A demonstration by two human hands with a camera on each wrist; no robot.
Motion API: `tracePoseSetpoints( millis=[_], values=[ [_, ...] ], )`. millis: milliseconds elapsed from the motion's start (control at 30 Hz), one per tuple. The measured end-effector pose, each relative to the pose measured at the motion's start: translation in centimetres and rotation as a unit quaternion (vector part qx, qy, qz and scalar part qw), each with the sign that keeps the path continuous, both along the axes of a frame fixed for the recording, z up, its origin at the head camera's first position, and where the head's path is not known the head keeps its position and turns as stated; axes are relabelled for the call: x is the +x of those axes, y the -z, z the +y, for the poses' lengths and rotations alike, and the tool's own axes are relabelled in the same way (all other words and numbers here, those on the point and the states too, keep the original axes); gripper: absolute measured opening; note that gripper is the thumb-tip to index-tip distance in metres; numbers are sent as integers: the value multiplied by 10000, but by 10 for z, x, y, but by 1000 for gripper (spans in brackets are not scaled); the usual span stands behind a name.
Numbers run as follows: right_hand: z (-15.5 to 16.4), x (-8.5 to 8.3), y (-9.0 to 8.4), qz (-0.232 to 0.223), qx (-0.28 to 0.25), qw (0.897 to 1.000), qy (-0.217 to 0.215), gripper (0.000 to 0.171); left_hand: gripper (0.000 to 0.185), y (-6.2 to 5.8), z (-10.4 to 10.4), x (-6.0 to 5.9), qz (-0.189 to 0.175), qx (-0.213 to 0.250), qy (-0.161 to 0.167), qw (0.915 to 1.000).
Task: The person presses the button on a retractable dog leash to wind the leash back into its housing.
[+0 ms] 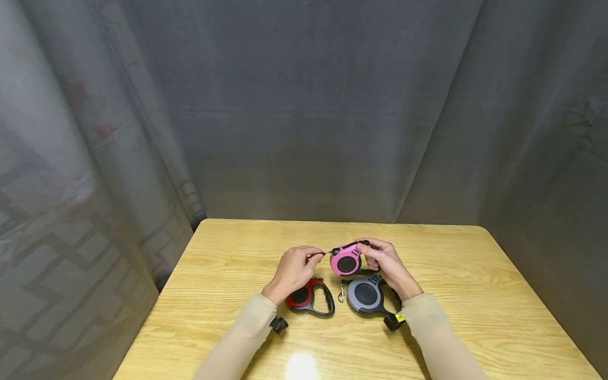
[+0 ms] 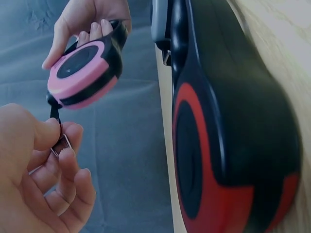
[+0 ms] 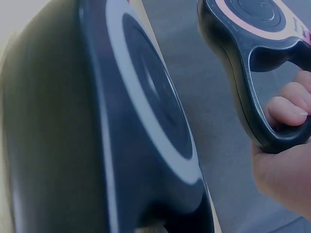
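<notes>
Right hand grips pink leash; left hand pinches clip.

The head camera looks forward and down from above onto the light wooden table, taking in both forearms. The left wrist camera sits low at table level (very near), with the red-and-black plastic leash reel filling its right side, facing toward the pink-and-black plastic leash reel. The right wrist camera, equally low, is crowded by the grey-and-black plastic leash reel. All three views share the pink reel.
</notes>
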State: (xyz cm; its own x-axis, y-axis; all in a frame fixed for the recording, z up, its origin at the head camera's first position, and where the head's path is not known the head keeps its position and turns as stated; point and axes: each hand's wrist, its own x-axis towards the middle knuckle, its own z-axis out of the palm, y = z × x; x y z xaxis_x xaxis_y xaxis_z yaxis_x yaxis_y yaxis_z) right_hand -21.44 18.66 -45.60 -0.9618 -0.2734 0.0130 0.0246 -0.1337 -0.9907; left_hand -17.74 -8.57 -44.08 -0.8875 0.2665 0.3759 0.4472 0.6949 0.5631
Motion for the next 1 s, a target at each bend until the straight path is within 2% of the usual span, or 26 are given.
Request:
tracePoseSetpoints(
  millis=[267, 400, 667, 867, 1000],
  values=[
    [-5, 0, 0, -103, 11, 9999, 18, 22, 21, -1, 9, -1, -128, 105, 13, 9999],
    [-6, -1, 0, -217, -34, 9997, 60, 22, 22, 0, 13, 0, -329, 234, -9, 9992],
    [-12, -2, -9, -1125, -554, 9919, 209, 27, 36, -1, 19, -1, -851, 608, -203, 9943],
    [-18, -6, -14, -1420, -426, 9882, 386, 21, 35, 2, 19, -11, -1113, 893, -392, 9890],
    [-21, -10, -14, -1384, -411, 9885, 454, 11, 36, 4, 16, -21, -1450, 1170, -489, 9813]
  ],
)
